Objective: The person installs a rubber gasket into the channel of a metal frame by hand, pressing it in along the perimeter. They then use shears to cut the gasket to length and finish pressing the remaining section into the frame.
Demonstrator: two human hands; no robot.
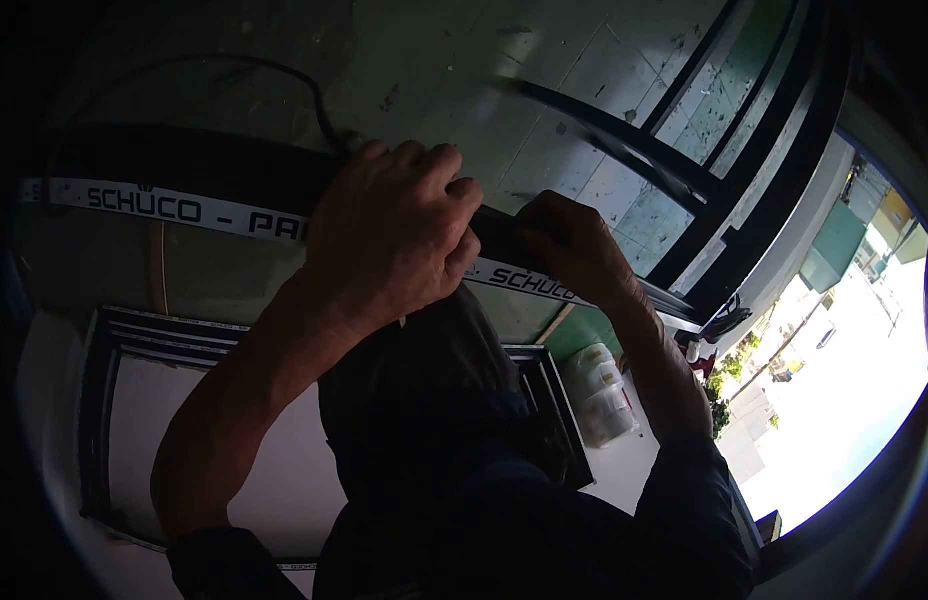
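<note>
A long dark profile [204,165], with a white strip lettered "SCHÜCO" along its near side, runs across the view in front of the person's body. My left hand [394,225] lies over the profile, its fingers curled tightly; whatever is inside them is hidden. To its right, my right hand [569,240] rests on the same profile with bent fingers curling over its far edge. A thin dark cable [309,85] arcs above the profile and ends close to the fingers of my left hand.
Dark framed bars [684,170] stand at the upper right over a stained tiled floor [544,130]. A framed panel [149,430] lies at the lower left. Wrapped plastic rolls [604,400] sit right of the body. A bright opening [844,350] shows at far right.
</note>
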